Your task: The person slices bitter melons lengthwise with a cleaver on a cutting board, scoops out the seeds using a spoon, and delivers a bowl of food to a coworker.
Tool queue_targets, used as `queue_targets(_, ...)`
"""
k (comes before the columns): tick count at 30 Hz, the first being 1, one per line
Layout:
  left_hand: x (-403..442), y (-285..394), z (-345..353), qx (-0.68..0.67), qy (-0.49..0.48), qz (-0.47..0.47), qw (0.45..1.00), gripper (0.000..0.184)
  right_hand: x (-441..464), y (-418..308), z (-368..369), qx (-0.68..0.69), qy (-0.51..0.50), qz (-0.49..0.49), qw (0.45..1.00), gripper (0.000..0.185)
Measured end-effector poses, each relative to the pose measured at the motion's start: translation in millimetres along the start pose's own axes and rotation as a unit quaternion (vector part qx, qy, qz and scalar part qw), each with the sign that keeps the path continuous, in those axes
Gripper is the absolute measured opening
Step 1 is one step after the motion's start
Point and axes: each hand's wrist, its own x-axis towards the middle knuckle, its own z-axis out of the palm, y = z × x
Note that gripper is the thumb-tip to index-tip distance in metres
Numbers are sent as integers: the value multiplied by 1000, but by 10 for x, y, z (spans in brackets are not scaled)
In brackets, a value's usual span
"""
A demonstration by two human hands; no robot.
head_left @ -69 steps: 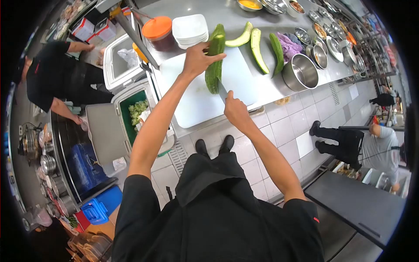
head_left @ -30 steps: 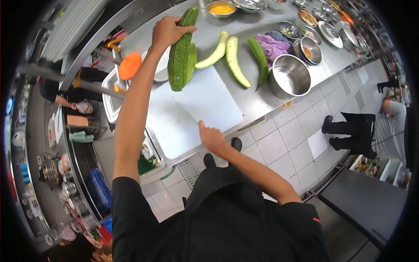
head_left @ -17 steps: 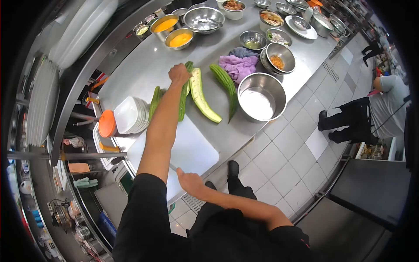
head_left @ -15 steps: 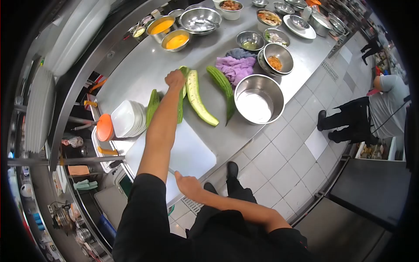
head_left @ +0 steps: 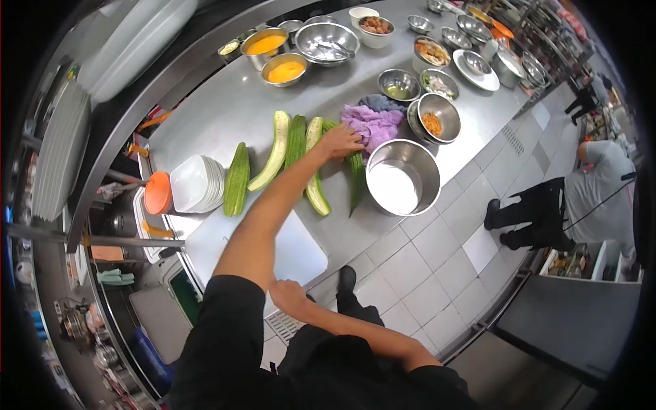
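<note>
My left hand [head_left: 339, 141] reaches across the steel table, its fingers curled over the middle of a long ridged green gourd half [head_left: 357, 181], beside a crumpled purple cloth [head_left: 377, 124]. Left of it lie more gourd halves: a pale cut-side-up one [head_left: 316, 188], a green skin-up one [head_left: 296, 137], another cut-side-up one [head_left: 277, 140] and a skin-up one [head_left: 237, 179]. My right hand [head_left: 288, 297] is closed in a fist at the near edge of a white cutting board [head_left: 301, 246]. Whatever it grips is hidden behind my left forearm.
A large steel pot [head_left: 403, 178] stands at the table's right edge. Stacked white dishes [head_left: 195, 184] and an orange bowl [head_left: 158, 193] are at left. Bowls of orange liquid [head_left: 283, 70] and other food line the back. A person [head_left: 581, 191] stands at right.
My left hand has moved right, from the gourds in the middle to the rightmost one. A cut-side-up half now shows where my hand was. My right hand stays by the board.
</note>
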Motion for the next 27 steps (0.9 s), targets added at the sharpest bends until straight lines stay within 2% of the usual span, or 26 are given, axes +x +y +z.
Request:
queue_targets(1, -84, -72, -8, -7, 82, 34, 996, 61, 0, -1, -14, -29, 12, 12, 999, 16)
queue_targets(2, -230, -47, -64, -11, 80, 27, 996, 61, -6, -25, -7, -54, 23, 25, 998, 16)
queue_targets(4, -608, 26, -365, -36, 154, -89, 983, 56, 17, 57, 78, -65, 32, 17, 997, 25)
queue_targets(7, -1586, 216, -972, -101, 177, -260, 944, 53, 21, 200, -14, -36, 16, -3, 999, 41)
queue_targets(8, -1965, 319, -1096, -125, 183, -318, 922, 52, 37, 234, -42, -18, -17, 20, 999, 49)
queue_targets(9, -2341, 477, -1211, -133, 174, -381, 898, 52, 43, 346, 17, 27, -15, 21, 999, 48)
queue_targets(11, -3106, 935, -1335, -121, 132, -499, 848, 53, -207, 303, -232, 26, -27, -19, 999, 36)
queue_targets(13, -3807, 1491, -1270, -114, 65, -592, 795, 57, -490, 222, -335, 78, 13, 86, 993, 23)
queue_targets(16, -4434, 2364, -998, -195, -28, -691, 695, 59, -803, 114, -353, 63, 37, 86, 994, 20)
queue_targets(18, -4643, 2819, -748, -233, -23, -706, 668, 53, -872, -67, -348, 27, 68, 116, 991, 26)
queue_targets(20, -4707, 3078, -619, -245, -29, -719, 650, 55, -870, -264, -269, 18, 61, 112, 992, 27)
queue_targets(22, -4689, 3165, -592, -238, -19, -728, 643, 57, -840, -518, -184, -10, 104, 88, 991, 24)
queue_targets(23, -4686, 3187, -588, -256, -21, -727, 636, 64, -824, -590, -131, -19, 102, 87, 991, 24)
queue_targets(27, -4681, 3309, -502, -253, 17, -725, 641, 65, -748, -751, -55, -87, 94, 63, 990, 19)
